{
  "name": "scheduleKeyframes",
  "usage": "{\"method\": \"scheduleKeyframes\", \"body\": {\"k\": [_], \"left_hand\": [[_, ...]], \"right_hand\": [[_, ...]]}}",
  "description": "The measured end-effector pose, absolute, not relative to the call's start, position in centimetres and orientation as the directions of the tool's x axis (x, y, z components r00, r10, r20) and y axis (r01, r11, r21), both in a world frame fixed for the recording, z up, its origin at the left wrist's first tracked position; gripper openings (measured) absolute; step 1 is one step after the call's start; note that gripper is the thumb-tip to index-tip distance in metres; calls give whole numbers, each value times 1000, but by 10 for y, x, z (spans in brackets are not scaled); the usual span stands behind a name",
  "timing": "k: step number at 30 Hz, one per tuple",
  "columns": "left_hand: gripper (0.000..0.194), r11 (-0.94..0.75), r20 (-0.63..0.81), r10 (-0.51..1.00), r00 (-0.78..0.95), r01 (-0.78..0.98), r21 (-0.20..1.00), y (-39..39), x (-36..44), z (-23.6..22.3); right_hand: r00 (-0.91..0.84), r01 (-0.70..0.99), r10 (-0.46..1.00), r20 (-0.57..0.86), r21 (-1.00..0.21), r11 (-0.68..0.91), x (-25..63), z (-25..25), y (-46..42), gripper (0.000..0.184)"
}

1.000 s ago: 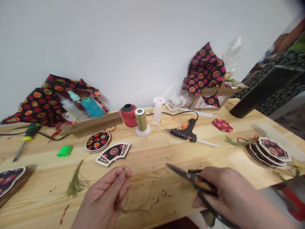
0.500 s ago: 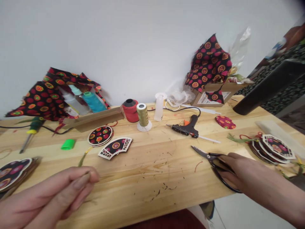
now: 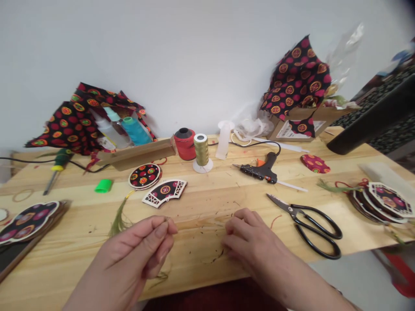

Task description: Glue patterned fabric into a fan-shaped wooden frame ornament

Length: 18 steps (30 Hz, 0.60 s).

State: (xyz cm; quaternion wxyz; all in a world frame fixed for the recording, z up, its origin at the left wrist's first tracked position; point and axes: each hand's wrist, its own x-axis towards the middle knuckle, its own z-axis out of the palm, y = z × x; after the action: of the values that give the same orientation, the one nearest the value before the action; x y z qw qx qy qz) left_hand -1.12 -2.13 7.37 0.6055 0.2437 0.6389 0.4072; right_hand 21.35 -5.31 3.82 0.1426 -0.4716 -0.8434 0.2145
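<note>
My left hand is closed in a pinch, thumb against index finger, on olive-green thread; loose strands hang below the fingers. To its right, my right hand hovers low over the table, fingers loosely curled and seemingly holding nothing. Black-handled scissors lie on the wood right of that hand, blades pointing left and away. Just beyond my left hand are an olive tassel, a round patterned piece and a fan-shaped piece with a pale wooden frame.
A black glue gun lies behind the scissors. Gold thread and red thread spools stand near the wall. Framed pieces are stacked at right and left. A screwdriver and green cap sit left.
My right hand has let go of the scissors and moved left, leaving them on the table. My left hand has moved right, still pinching the thread. The view has shifted slightly.
</note>
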Motion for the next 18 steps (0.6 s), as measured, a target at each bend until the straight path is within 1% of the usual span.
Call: {"method": "scheduleKeyframes", "body": {"k": [3,5,7,9,11,12,13,14,16,18], "left_hand": [[34,538,-562,822,-87,-201,818,-22,-8,73],[30,530,-552,832,-58,-212,821,-23,-5,69],[28,520,-541,840,-41,-225,824,-23,-3,64],[26,514,-533,846,-21,-234,826,-22,-1,59],[24,506,-520,854,1,-225,832,-19,2,56],[23,499,-509,860,12,-216,839,-18,3,56],[23,487,-495,869,19,-206,848,-16,6,58],[23,474,-480,877,21,-197,858,-15,8,60],[24,451,-457,889,10,-190,872,-12,15,65],[26,426,-440,897,-31,-204,882,-10,20,69]], "right_hand": [[-557,724,829,52,-458,515,218,33,-51,14],[-571,712,818,64,-457,533,218,31,-50,16],[-532,696,842,87,-522,493,216,30,-49,17],[-431,624,893,131,-671,400,212,31,-48,19],[-270,459,950,158,-846,271,207,36,-44,18],[-185,343,974,129,-920,187,203,40,-42,17],[-119,210,991,66,-973,90,200,44,-39,16],[-84,67,996,-15,-998,-9,195,49,-36,16],[-112,-201,981,-159,-963,-179,184,58,-31,18],[-163,-379,965,-204,-890,-252,173,62,-27,22]]}}
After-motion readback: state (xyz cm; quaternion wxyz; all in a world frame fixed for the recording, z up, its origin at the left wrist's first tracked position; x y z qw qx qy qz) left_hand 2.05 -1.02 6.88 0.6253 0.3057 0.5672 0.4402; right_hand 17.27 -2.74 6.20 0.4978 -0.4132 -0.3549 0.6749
